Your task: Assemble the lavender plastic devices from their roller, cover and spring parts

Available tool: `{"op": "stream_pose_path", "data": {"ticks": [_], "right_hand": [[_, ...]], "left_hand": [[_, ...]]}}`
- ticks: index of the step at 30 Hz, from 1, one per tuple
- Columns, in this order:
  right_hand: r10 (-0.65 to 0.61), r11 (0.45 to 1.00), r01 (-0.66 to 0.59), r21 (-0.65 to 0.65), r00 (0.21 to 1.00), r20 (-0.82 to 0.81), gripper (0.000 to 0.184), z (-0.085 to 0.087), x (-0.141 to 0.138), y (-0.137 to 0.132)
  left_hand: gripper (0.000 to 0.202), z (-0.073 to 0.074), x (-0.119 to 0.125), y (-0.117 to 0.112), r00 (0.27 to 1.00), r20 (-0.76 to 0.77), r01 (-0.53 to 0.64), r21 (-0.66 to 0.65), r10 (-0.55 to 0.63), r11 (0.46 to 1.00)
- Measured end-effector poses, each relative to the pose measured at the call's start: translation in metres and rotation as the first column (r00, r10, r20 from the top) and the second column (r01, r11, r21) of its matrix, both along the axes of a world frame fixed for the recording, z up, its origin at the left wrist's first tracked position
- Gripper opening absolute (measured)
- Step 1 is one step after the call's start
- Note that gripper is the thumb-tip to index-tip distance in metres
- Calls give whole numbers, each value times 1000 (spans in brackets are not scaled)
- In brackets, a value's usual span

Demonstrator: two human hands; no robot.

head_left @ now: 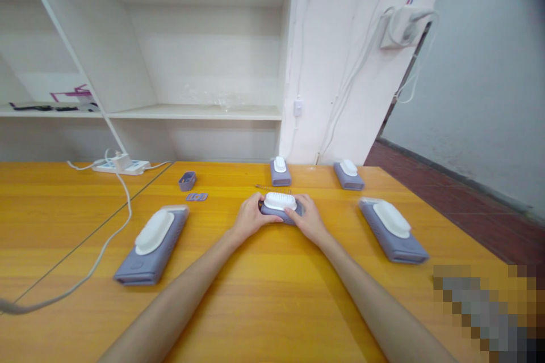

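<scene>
Between my two hands is a purple-grey plastic casing with a white oval brush head (280, 201) on top, its short bristles pointing up. My left hand (252, 214) is wrapped round the left end, thumb along the near side. Around the right end closes my right hand (309, 218), its thumb pressed on the white part. The casing lies low over the wooden table (272, 295); whether it touches the wood I cannot tell. Just behind it are small thin coppery pieces (266, 186), too fine to make out.
Similar purple-grey devices with white tops stand at near left (151, 247), near right (394, 231), back middle (280, 173) and back right (349, 174). A small purple cup (187, 181) and flat purple piece (197, 197) lie left. A power strip (136, 168) trails a cable (114, 232).
</scene>
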State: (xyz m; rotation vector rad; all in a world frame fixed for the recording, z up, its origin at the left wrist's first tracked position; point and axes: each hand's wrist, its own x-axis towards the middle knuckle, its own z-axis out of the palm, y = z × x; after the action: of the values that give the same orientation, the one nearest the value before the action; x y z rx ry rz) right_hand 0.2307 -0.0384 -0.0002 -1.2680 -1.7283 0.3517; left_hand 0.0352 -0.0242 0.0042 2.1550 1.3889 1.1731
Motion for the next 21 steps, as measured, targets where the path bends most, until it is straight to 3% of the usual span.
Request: {"op": "stream_pose_path", "data": {"ticks": [9, 21], "right_hand": [[-12, 1000, 12, -11, 1000, 7, 37, 2, -1, -1], [3, 1000, -4, -26, 1000, -7, 31, 3, 2, 2]], "left_hand": [[58, 4, 2, -4, 999, 48, 7, -30, -6, 1000], [61, 3, 4, -3, 1000, 18, -11, 5, 11, 1000]]}}
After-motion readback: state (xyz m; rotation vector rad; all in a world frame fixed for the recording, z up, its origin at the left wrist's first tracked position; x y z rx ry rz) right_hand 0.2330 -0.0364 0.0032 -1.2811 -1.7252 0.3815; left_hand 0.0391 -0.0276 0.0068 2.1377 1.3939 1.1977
